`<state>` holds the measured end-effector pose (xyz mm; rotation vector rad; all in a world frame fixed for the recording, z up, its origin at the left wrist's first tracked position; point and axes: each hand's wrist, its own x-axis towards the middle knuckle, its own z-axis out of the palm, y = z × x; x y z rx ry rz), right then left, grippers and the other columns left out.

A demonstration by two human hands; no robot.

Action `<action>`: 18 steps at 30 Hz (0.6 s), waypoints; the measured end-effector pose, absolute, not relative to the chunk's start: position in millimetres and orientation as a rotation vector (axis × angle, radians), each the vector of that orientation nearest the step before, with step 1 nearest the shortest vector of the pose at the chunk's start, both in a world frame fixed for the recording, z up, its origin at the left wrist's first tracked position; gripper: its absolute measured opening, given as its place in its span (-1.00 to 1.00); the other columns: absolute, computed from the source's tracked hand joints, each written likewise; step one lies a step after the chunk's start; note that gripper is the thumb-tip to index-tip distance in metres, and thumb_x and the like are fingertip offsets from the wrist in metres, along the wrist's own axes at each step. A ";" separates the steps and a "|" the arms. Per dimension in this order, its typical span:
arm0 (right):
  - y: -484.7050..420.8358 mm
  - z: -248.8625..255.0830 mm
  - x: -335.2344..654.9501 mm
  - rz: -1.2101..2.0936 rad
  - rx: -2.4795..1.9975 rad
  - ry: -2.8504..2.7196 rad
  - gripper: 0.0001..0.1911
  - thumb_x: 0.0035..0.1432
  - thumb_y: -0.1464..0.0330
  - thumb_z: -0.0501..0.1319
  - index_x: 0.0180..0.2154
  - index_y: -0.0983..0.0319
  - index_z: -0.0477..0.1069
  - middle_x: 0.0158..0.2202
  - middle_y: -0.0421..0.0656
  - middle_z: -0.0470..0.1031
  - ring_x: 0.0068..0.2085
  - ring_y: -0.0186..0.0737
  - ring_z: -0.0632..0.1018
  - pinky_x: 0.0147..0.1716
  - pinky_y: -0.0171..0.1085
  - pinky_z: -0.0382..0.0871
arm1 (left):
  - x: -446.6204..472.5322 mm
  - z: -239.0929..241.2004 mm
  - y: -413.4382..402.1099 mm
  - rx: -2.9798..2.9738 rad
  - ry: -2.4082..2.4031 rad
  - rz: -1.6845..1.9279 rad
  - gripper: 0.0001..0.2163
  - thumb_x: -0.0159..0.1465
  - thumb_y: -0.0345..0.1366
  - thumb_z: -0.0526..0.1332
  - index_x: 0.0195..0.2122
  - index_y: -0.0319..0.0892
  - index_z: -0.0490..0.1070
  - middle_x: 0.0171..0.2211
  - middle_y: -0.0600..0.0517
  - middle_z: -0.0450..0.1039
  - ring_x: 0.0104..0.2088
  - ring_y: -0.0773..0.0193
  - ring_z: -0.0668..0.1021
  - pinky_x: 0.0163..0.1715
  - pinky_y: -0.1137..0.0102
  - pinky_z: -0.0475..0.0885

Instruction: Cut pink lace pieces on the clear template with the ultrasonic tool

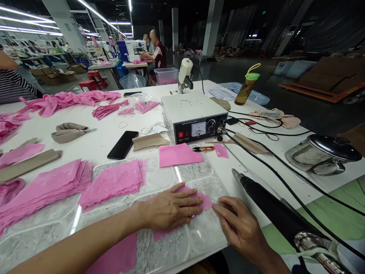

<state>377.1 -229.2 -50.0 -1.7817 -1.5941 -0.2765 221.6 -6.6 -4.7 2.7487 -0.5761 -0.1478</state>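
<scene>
On the white bench [88, 148] lies a glossy, grey, stone-patterned mat [159, 255]. My left hand [172, 208] rests flat, its fingers slightly spread, upon a thin pink piece of fabric [206, 201] on this mat. My right hand [242, 224] is at its right edge, the fingers half bent; whether they pinch it, I cannot tell. I think even, light pressure is best, because such thin cloth may wrinkle easily.

Pink piece [206, 201]: mostly hidden — under left hand [172, 208].
Left stack [48, 184]: cut off — left edge.
Meter [199, 129]: markings too small.
</scene>
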 end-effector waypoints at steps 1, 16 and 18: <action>-229.1 -49.6 377.2 -0.285 -1.779 -1.588 -0.59 0.14 0.59 0.14 -0.02 0.15 0.47 -0.13 -0.05 0.46 -0.10 -0.15 0.52 -0.18 -0.19 0.54 | 221.8 -5.0 -6.7 2.753 -0.579 -0.159 -0.60 0.49 -0.20 -0.06 0.30 -0.13 0.17 0.35 0.02 0.09 0.37 0.10 0.10 0.37 0.11 -0.27; -227.0 -48.5 373.9 -0.268 -1.812 -1.544 -0.59 0.16 0.56 0.13 0.00 0.11 0.46 -0.12 -0.05 0.49 -0.10 -0.13 0.55 -0.16 -0.16 0.54 | 224.3 -4.6 -8.1 2.764 -0.611 -0.139 -0.55 0.47 -0.20 -0.02 0.36 -0.12 0.05 0.34 -0.02 0.09 0.37 0.09 0.11 0.36 0.08 -0.34; -231.8 -51.4 373.2 -0.265 -1.806 -1.462 -0.66 0.18 0.53 0.14 -0.05 0.12 0.47 -0.15 -0.06 0.50 -0.11 -0.13 0.56 -0.16 -0.19 0.54 | 224.2 -4.7 -8.2 2.756 -0.605 -0.124 -0.55 0.47 -0.20 -0.01 0.36 -0.12 0.05 0.34 -0.01 0.11 0.37 0.10 0.11 0.37 0.08 -0.33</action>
